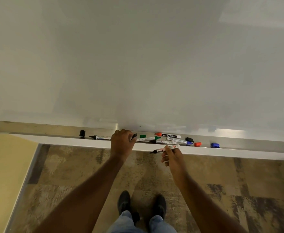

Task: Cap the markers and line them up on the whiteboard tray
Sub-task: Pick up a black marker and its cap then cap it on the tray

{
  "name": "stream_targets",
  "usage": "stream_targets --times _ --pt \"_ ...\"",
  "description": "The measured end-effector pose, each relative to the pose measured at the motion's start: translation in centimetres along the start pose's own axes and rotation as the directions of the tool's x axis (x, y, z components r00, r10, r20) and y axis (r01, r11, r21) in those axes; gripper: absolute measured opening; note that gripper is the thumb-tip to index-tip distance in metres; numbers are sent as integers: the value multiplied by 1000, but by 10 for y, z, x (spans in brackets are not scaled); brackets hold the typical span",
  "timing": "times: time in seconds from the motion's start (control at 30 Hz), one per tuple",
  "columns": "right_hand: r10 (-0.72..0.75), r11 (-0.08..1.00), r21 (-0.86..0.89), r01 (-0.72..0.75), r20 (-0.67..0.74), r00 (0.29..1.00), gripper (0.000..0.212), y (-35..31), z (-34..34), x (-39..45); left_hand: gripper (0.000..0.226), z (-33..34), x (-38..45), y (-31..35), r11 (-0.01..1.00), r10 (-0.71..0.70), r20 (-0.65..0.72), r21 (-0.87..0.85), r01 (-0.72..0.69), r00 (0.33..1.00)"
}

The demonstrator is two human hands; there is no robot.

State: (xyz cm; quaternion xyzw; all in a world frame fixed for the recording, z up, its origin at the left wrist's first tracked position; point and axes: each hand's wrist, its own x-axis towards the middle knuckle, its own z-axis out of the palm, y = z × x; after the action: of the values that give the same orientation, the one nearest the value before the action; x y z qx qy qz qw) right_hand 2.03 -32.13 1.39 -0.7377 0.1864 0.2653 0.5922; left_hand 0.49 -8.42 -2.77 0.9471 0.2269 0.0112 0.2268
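My right hand (172,157) holds an uncapped black-tipped marker (164,148) just in front of the whiteboard tray (238,145), tip pointing left. At the tray, my left hand (122,142) pinches a black cap (134,136). On the tray lie several uncapped markers: a black-tipped one (101,137) at the left, a green one (147,139), an orange-tipped one (169,135), a blue one (180,140) and another black-tipped one (164,142). Loose caps lie among them: black (82,133), green (142,136), black (189,139), orange (197,144) and blue (215,145).
The whiteboard (138,64) fills the upper view. A yellow wall (5,165) stands at the left. Below are patterned carpet (238,182) and my two dark shoes (158,206).
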Motion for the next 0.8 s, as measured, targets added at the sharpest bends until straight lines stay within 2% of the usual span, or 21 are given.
stream_targets --times 0.4,0.5,0.57,0.63,0.7,0.8 --pt "-2 1000 16 2 -8 1000 29 1 -11 -2 22 0 10 2 978 93 3 186 -92 996" --pt "-4 1000 27 4 -14 1000 31 -1 -10 -1 21 -4 10 0 981 88 25 172 -91 996" --pt "2 999 53 -1 -17 1000 31 -4 -8 -2 20 -7 8 -3 997 30 33 66 -32 999" --pt "6 996 87 -5 -13 1000 29 -7 -6 -2 19 -13 0 -4 989 -32 64 -140 41 997" --pt "-1 991 137 0 2 1000 30 -11 -3 -2 19 -23 -14 1 943 -42 99 -324 72 994" --pt "-7 982 187 3 22 1000 33 -16 6 -3 21 -37 -38 10 888 -38 119 -452 89 992"
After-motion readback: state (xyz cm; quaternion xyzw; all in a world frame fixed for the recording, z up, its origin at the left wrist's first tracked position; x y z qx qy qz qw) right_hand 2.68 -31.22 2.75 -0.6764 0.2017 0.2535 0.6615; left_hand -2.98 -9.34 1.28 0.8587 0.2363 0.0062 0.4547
